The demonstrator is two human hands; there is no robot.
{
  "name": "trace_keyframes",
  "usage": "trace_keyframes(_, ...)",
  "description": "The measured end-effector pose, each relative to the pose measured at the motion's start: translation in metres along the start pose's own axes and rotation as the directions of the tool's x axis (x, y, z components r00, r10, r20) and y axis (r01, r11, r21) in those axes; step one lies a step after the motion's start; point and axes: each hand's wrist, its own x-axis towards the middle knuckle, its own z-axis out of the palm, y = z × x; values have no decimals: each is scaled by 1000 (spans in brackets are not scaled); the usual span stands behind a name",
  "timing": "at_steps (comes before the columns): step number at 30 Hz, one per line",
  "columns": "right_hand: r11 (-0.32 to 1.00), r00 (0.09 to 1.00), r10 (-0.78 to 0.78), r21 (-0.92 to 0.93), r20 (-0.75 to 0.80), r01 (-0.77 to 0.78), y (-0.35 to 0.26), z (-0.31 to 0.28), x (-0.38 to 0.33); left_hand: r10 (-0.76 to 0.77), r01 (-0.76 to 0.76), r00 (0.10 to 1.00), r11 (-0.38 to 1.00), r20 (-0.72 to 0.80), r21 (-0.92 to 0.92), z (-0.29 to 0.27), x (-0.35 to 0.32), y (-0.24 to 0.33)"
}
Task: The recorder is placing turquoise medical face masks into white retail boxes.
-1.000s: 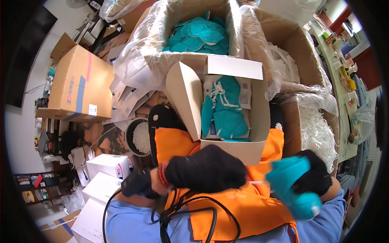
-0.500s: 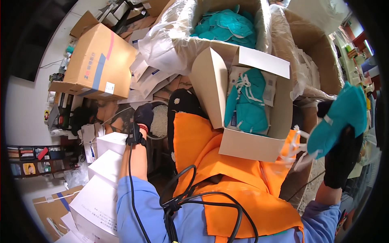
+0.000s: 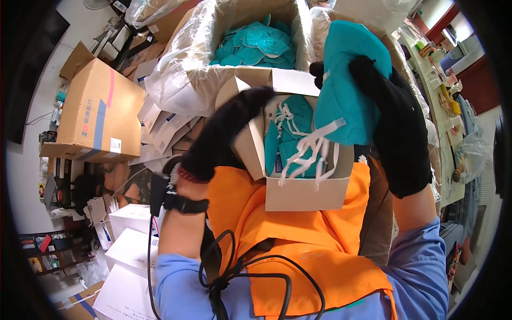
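My right hand (image 3: 400, 128), in a black glove, grips a stack of teal folding face masks (image 3: 346, 69). Their white straps dangle over the open cardboard box (image 3: 306, 194) at my lap. More teal masks (image 3: 288, 114) with white straps lie in that box, partly hidden by the held stack. My left hand (image 3: 224, 128), also black-gloved and a little blurred, hovers over the box's left flap. Its fingers are stretched toward the box opening and nothing shows in them.
Beyond the small box stands a large plastic-lined carton (image 3: 205, 61) full of teal masks. A brown carton (image 3: 98, 109) sits at the left, beside scattered flat white packages (image 3: 165, 130). White boxes (image 3: 128, 256) are stacked by my left arm. Black cables (image 3: 218, 282) hang across my front.
My right hand has brought the masks in from the far right to above the box. My left hand has risen from the white-filled container at the left toward the box. The view has shifted.
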Motion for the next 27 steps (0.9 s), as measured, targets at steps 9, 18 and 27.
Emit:
trace_keyframes(9, 781, 902, 432, 493, 18, -384, 17, -9, 2, 139, -153, 988, 940, 68, 304, 85, -6, -29)
trace_keyframes(18, 330, 703, 690, 789, 172, -517, 30, -2, 0, -481, 601, 795, 539, 370, -589, 92, 22, 35)
trace_keyframes(27, 613, 811, 580, 697, -75, -373, 63, 8, -16, -493, 634, 768, 679, 410, -371, 104, 14, 24)
